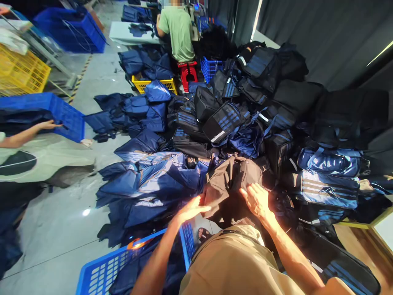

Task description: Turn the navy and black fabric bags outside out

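A dark brown-black backpack (pixel 231 180) stands bunched up in sunlight just in front of my waist. At its left side my left hand (pixel 192 209) is held with fingers stretched and thumb apart, the fingertips reaching the fabric. My right hand (pixel 256 199) lies on the right part of the bag, fingers spread over the cloth. The bag's underside is hidden. Close by on the left is a heap of navy blue bags (pixel 159 176), some with pale sheen. Behind lie black bags with blue stripes (pixel 225 123).
A blue crate (pixel 101 266) holding dark fabric is at my lower left. At left, a co-worker's hand (pixel 49 125) touches a blue crate (pixel 69 116). Another person (pixel 178 30) sits on a red stool (pixel 188 73). Striped bags (pixel 330 188) lie right, beside a wooden-edged box (pixel 362 237).
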The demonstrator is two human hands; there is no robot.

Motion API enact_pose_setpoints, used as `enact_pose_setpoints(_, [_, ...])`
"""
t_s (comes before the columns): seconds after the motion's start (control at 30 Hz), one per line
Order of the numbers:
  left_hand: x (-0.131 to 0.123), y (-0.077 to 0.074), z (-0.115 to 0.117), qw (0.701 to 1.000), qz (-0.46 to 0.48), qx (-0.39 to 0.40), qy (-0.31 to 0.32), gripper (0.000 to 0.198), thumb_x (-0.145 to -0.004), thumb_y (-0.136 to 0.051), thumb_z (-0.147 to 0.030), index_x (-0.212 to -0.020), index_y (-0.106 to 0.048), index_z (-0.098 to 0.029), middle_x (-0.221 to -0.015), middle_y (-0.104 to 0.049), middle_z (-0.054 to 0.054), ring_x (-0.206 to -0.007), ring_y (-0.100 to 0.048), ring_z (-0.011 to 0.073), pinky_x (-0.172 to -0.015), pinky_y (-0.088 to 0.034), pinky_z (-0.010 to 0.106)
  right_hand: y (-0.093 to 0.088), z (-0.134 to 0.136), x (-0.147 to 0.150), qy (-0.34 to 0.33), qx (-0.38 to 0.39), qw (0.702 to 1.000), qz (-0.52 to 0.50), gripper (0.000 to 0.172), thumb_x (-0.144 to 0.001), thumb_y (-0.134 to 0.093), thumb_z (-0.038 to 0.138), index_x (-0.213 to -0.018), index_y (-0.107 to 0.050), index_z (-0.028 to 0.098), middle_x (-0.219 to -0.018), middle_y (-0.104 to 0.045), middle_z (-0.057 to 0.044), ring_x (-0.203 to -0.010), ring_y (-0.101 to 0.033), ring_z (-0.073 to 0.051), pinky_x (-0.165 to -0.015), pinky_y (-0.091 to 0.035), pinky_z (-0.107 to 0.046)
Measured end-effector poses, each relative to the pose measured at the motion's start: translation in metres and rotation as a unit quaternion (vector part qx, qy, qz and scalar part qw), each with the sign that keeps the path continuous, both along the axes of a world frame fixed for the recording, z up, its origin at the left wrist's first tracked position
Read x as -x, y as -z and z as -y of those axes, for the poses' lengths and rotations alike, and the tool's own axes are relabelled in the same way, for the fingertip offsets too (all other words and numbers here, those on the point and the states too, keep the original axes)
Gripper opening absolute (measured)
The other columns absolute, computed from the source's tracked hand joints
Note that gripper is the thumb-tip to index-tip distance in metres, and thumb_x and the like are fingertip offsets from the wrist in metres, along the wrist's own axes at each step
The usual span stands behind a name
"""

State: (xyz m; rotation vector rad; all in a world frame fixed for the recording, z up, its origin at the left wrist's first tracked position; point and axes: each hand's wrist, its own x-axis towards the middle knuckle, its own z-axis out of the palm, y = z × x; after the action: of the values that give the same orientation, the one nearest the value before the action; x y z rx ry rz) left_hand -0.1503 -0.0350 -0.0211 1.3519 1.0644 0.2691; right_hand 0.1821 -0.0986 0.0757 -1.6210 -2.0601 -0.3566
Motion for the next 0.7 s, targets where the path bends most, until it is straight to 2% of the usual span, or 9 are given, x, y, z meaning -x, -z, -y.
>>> enact_pose_setpoints(0.03, [0.021,-0.01,-0.002,0.999,0.038,0.01,-0.029,0.055,-0.079,-0.087,-0.041,-0.131,-0.082,-0.023,-0.132,-0.085,0.012,-0.123,-0.079,0.0341,-0.109,-0.064,0.047,-0.018,0.004,0.009,-0.045,-0.012,0.999,0.006,0.057,-0.121,-0.053,0.042,-0.068,-0.058,0.021,-0.067,-0.057,-0.001,-0.064,-0.049,-0.015,-0.065,-0.034,-0.03])
enact_pose_setpoints(0.1, [0.058,-0.036,-0.006,0.983,0.05,-0.032,-0.174,0.054,-0.076,-0.084,-0.044,-0.126,-0.082,-0.022,-0.131,-0.085,0.014,-0.123,-0.079,0.0354,-0.114,-0.062,0.054,-0.049,0.013,0.028,-0.133,-0.03,0.991,0.003,0.056,-0.119,-0.058,0.04,-0.067,-0.057,0.021,-0.066,-0.055,0.0,-0.065,-0.047,-0.015,-0.065,-0.033,-0.031])
enact_pose_setpoints(0.2, [0.092,-0.086,-0.007,0.903,0.018,-0.158,-0.399,0.064,-0.087,-0.079,-0.059,-0.139,-0.077,-0.021,-0.145,-0.079,0.016,-0.137,-0.073,0.0351,-0.124,-0.055,0.054,-0.081,0.028,0.057,-0.263,-0.025,0.964,-0.006,0.056,-0.119,-0.059,0.041,-0.066,-0.056,0.021,-0.065,-0.053,0.0,-0.066,-0.045,-0.016,-0.065,-0.031,-0.032])
enact_pose_setpoints(0.27, [0.102,-0.117,-0.001,0.899,-0.002,-0.194,-0.393,0.072,-0.094,-0.075,-0.067,-0.149,-0.072,-0.022,-0.157,-0.073,0.015,-0.148,-0.067,0.0338,-0.13,-0.05,0.05,-0.093,0.036,0.077,-0.35,-0.026,0.937,-0.006,0.057,-0.119,-0.058,0.044,-0.067,-0.055,0.021,-0.065,-0.051,0.001,-0.067,-0.044,-0.017,-0.065,-0.029,-0.033])
enact_pose_setpoints(0.33, [0.108,-0.138,0.011,0.939,-0.05,-0.18,-0.289,0.079,-0.089,-0.079,-0.074,-0.15,-0.074,-0.024,-0.159,-0.073,0.013,-0.151,-0.065,0.0351,-0.132,-0.047,0.048,-0.1,0.043,0.096,-0.421,-0.043,0.906,-0.002,0.057,-0.117,-0.061,0.048,-0.067,-0.054,0.022,-0.064,-0.048,0.001,-0.066,-0.042,-0.018,-0.065,-0.027,-0.034])
enact_pose_setpoints(0.4, [0.116,-0.146,0.028,0.969,-0.097,-0.142,-0.179,0.084,-0.083,-0.083,-0.078,-0.147,-0.077,-0.025,-0.158,-0.074,0.011,-0.149,-0.065,0.0373,-0.133,-0.047,0.048,-0.103,0.05,0.112,-0.461,-0.055,0.886,0.008,0.053,-0.114,-0.068,0.049,-0.069,-0.056,0.022,-0.065,-0.048,0.002,-0.067,-0.043,-0.018,-0.066,-0.027,-0.035])
enact_pose_setpoints(0.47, [0.127,-0.144,0.053,0.975,-0.121,-0.124,-0.142,0.083,-0.085,-0.079,-0.079,-0.148,-0.077,-0.025,-0.159,-0.074,0.009,-0.149,-0.065,0.0377,-0.132,-0.047,0.047,-0.104,0.056,0.127,-0.482,-0.054,0.874,0.022,0.05,-0.111,-0.074,0.049,-0.072,-0.058,0.022,-0.067,-0.051,0.002,-0.07,-0.045,-0.018,-0.068,-0.029,-0.035])
enact_pose_setpoints(0.6, [0.151,-0.132,0.108,0.937,-0.155,-0.169,-0.265,0.071,-0.097,-0.061,-0.078,-0.138,-0.082,-0.024,-0.148,-0.079,0.01,-0.141,-0.069,0.0364,-0.13,-0.048,0.05,-0.102,0.062,0.16,-0.548,-0.06,0.834,0.033,0.043,-0.107,-0.08,0.043,-0.076,-0.057,0.023,-0.072,-0.052,0.002,-0.073,-0.047,-0.017,-0.071,-0.031,-0.035])
enact_pose_setpoints(0.7, [0.173,-0.133,0.147,0.89,-0.131,-0.149,-0.411,0.071,-0.086,-0.069,-0.085,-0.113,-0.085,-0.022,-0.129,-0.085,0.012,-0.127,-0.076,0.038,-0.122,-0.056,0.052,-0.097,0.057,0.185,-0.59,-0.085,0.803,0.023,0.045,-0.105,-0.082,0.042,-0.076,-0.053,0.024,-0.071,-0.047,0.004,-0.07,-0.044,-0.016,-0.069,-0.026,-0.035])
